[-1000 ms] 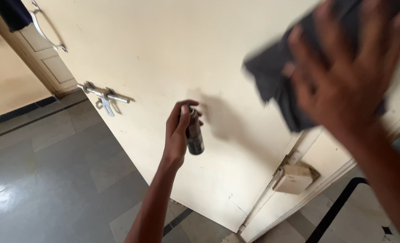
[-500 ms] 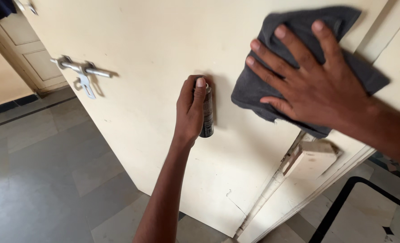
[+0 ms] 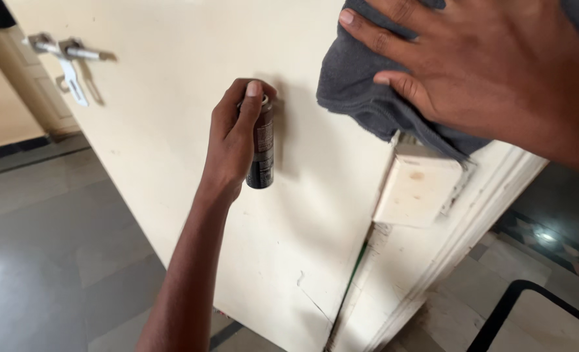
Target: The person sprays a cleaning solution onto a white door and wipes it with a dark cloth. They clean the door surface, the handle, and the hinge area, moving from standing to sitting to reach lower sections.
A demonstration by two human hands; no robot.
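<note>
Against cream door (image 3: 172, 98), hands grip dark spray can (image 3: 261, 146), press grey cloth (image 3: 361, 85).

cream door (image 3: 172, 98) with scuffs and a crack low down. metal sliding latch (image 3: 61, 55) at upper left of it. pale block (image 3: 416, 189) on the painted door frame (image 3: 433, 274). grey tiled floor (image 3: 48, 241); black bar (image 3: 530, 303) at lower right.

A dark spray can (image 3: 261, 146) is gripped by the left hand (image 3: 234, 140) against the cream door (image 3: 172, 130); beside it, a grey cloth (image 3: 361, 91) is pressed flat by the right hand (image 3: 491, 65).
</note>
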